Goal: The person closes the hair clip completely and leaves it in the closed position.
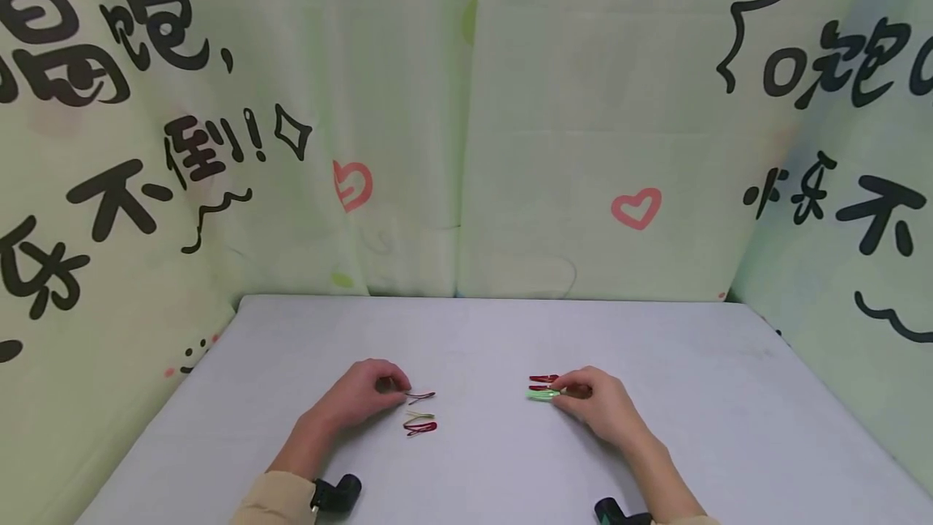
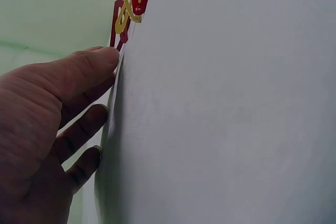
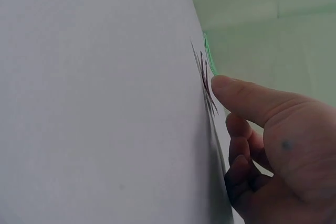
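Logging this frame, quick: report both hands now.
Left hand: fingertips pinch the end of a red clip.
Right hand: fingertips on the green clip; pinching or just touching cannot be told.

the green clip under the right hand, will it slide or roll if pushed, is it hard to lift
The small flat light-green hair clip lies flush on the smooth grey table, so it would probably slide rather than roll. It looks thin and light, likely awkward to lift without getting a fingertip under an edge. The right hand touches its near end, beside two dark-red clips.
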{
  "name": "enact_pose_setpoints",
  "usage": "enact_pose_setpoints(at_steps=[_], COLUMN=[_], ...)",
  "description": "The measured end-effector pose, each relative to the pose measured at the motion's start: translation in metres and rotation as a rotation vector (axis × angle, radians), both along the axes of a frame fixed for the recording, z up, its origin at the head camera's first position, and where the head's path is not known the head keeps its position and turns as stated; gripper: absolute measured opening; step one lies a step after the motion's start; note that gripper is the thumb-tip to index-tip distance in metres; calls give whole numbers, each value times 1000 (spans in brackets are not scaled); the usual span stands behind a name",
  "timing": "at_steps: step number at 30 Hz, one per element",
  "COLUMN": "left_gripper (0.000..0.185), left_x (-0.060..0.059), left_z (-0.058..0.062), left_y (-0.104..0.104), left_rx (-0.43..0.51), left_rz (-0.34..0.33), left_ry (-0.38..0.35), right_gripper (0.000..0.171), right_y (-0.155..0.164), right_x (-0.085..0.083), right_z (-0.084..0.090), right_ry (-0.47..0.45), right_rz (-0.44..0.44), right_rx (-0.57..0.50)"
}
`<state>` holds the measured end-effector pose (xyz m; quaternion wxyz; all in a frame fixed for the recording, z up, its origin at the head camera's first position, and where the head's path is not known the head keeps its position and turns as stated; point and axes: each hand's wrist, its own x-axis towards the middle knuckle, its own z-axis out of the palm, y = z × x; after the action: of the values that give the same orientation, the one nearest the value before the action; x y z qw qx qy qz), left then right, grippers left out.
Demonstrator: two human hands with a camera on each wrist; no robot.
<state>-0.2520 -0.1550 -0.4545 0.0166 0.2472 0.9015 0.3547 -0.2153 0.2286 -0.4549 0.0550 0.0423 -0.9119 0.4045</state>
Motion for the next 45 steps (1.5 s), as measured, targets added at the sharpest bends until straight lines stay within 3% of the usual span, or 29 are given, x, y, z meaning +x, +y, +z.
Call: enact_pose_setpoints(at_steps=[25, 37, 45], left_gripper=[14, 13, 8], left_x=[-5, -2, 4], left_z=[1, 6, 16], left_y=[3, -2, -6], left_rx=[-56, -13, 67], left_rz=[-20, 31, 59], left_ry=[15, 23, 42], right_gripper=[15, 15, 26], right_y=[6, 7, 8], right_x=[-1, 0, 1], right_z=[-1, 2, 6], right_ry=[-20, -45, 11], right_rz=[17, -2, -57], right_rx=[27, -87, -148])
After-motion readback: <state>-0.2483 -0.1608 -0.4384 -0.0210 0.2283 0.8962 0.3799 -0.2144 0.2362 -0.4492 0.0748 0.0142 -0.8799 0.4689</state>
